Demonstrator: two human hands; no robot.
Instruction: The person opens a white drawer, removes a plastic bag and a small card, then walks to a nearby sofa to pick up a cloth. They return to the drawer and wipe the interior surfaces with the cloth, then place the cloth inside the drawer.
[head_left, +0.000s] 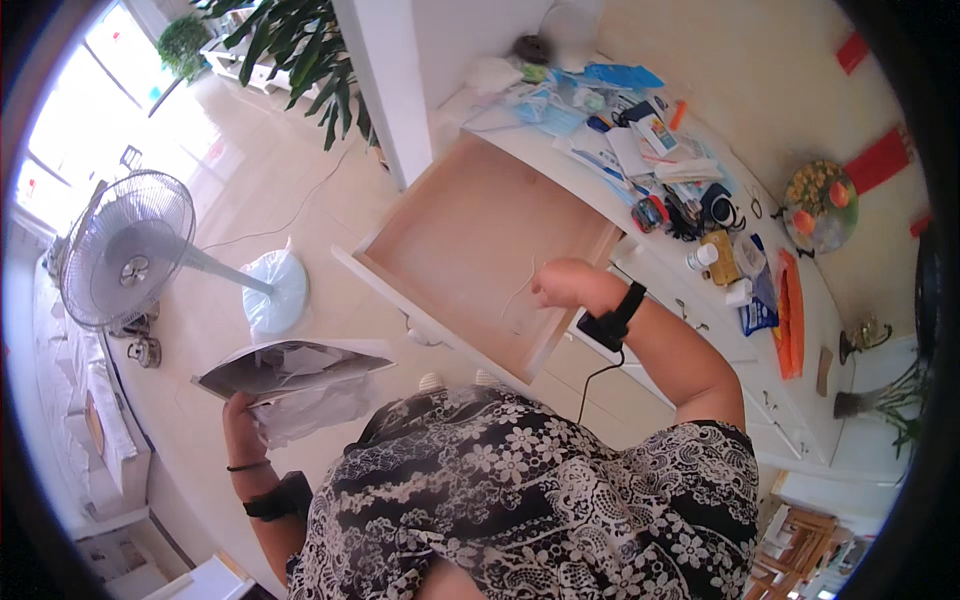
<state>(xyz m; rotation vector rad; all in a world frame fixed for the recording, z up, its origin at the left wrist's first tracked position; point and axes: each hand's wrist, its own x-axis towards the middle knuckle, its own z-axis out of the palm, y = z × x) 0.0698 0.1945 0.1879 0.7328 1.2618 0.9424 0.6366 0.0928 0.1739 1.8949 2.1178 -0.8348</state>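
My left hand (241, 412) grips the near side of a white paper bag (217, 381), its dark mouth gaping and some crumpled paper visible inside. Crumpled translucent plastic (319, 412) hangs below the bag by the same hand. Over the pulled-out wooden drawer (450, 217), my right hand (566, 285) has its fingertips pinched together on a thin white cord (514, 298). The cord trails down towards the bare drawer bottom. Nothing else shows inside the drawer.
The white cabinet top (814, 322) carries face masks, a white bottle (702, 257), cables and an orange bag (789, 315). A standing fan (131, 247) is at left, its base (277, 289) wrapped in plastic. A black cable (589, 390) hangs from my right wrist device.
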